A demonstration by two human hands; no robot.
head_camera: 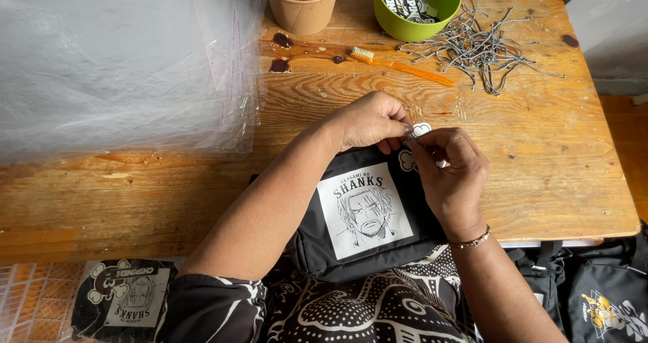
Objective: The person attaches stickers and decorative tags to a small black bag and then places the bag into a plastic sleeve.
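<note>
Patterned black-and-white clothing [351,309] fills the near edge of the view, and against it a black fabric pouch [368,215] is propped, its lower edge in the lap and its upper edge leaning on the rim of the wooden table [540,154]. A white printed panel [364,209] is carried on the pouch's front. At the upper right corner of the pouch both hands are gathered: the left hand [368,121] is curled with thumb and fingers pinched together on a small white tag [421,129], and the right hand [449,174] is closed in a fine pinch on the same spot, where another white shape [406,159] shows against the black cloth. Whether a cord is held between the fingers cannot be told, since the fingertips cover it

The pouch is judged to be light, soft and padded, so it would sag if lifted by one corner; it is best steadied flat from beneath or gripped along its seamed top edge. The tag is judged thin and easily bent, so only a light fingertip pinch at its edge is called for

Farther off, a heap of speckled cords [479,46], an orange toothbrush [401,65], a green bowl [417,9], a brown paper cup [302,5] and clear plastic bags [115,59] are laid on the table
</note>
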